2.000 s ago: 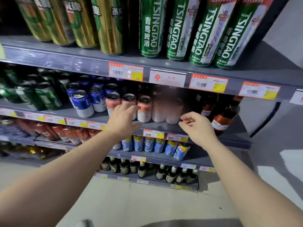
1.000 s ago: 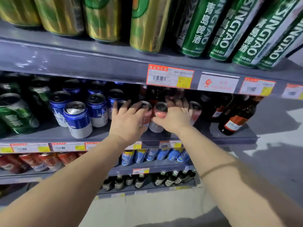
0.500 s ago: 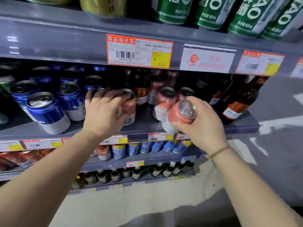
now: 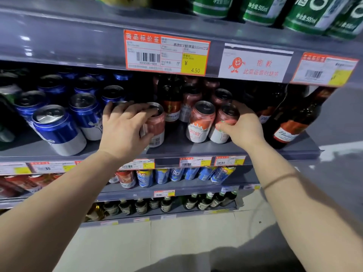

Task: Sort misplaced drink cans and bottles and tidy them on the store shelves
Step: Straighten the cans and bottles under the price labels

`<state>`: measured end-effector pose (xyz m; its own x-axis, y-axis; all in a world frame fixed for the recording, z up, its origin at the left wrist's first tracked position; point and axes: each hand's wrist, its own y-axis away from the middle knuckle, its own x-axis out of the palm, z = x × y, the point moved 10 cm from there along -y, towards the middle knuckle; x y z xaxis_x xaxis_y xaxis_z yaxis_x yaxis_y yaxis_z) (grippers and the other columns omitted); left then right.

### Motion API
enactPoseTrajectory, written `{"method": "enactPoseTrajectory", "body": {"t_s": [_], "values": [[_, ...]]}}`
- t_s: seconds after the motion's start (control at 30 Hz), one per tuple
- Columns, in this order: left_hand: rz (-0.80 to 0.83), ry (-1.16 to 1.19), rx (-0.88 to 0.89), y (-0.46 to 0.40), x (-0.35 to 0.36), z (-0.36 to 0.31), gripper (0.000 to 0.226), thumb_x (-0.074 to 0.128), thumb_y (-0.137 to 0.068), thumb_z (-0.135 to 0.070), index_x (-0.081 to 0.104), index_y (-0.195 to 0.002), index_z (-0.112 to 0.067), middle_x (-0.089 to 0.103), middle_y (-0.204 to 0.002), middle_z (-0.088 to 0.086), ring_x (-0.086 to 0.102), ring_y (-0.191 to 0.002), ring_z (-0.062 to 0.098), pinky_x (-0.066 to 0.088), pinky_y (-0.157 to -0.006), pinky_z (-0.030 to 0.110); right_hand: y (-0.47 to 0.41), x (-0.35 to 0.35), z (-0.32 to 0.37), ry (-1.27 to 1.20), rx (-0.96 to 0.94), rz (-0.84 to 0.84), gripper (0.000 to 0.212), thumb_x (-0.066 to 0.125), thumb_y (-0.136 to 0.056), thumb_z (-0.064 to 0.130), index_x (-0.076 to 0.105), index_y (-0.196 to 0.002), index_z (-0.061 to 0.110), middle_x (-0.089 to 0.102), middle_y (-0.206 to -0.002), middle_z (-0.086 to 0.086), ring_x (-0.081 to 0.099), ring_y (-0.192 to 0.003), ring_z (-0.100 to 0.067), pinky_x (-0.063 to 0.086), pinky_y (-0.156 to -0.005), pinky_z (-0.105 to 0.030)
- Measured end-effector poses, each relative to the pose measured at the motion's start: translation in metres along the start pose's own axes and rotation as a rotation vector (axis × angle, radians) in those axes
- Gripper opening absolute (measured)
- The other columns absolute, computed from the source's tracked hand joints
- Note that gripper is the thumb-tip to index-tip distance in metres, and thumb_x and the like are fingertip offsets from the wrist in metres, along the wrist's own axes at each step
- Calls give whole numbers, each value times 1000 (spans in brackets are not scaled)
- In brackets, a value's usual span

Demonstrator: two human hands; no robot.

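Observation:
On the grey middle shelf stand several red-and-white beer cans. My left hand grips one red-and-white can at the shelf's front, fingers curled over its top. My right hand grips another red-and-white can, upright on the shelf beside a third red-and-white can. A brown Budweiser bottle stands between and behind the two held cans, among more red cans.
Blue-and-white cans fill the shelf to the left. Brown Budweiser bottles stand at the right end. Green Tsingtao cans sit on the shelf above. Lower shelves hold blue cans and small bottles.
My right hand has set its tilted can upright on the shelf next to the other red can. My left hand keeps its grip on its can. The view has moved closer.

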<state>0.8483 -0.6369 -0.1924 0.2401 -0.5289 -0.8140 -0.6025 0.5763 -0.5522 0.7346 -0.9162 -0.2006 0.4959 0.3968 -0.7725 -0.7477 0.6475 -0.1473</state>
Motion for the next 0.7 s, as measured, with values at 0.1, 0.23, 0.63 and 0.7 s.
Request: {"method": "enactPoseTrajectory", "body": {"t_s": [0.1,0.23,0.63,0.7], "values": [[2,0,2,0,0,0,56,65,-68,-37,57,-123,-32,61,-128,-3,48,-121,35,24,-108,60,3,2,-4,-56,35,-34,77,81,-72,29,44,-139,28,54,-134,-7,56,-117,-26,45,-91,-31],[-11,-6,10,1,-1,-1,57,67,-68,-37,58,-124,-31,62,-127,-2,50,-119,35,26,-106,60,30,-1,11,86,-12,-156,75,71,-78,22,37,-145,26,32,-152,-9,30,-138,-30,27,-113,-37],[-3,10,13,1,-4,-2,48,59,-76,-37,61,-123,-29,61,-128,-4,50,-120,34,25,-107,61,29,29,48,292,-80,-218,57,75,-71,54,62,-123,33,47,-140,-9,23,-141,-33,6,-117,-48],[-14,7,21,1,-6,-3,46,56,-78,-37,62,-122,-29,61,-127,-5,51,-120,33,25,-107,60,33,29,53,269,-82,-244,58,75,-69,54,61,-122,32,47,-139,-8,25,-140,-32,8,-117,-50]]}}
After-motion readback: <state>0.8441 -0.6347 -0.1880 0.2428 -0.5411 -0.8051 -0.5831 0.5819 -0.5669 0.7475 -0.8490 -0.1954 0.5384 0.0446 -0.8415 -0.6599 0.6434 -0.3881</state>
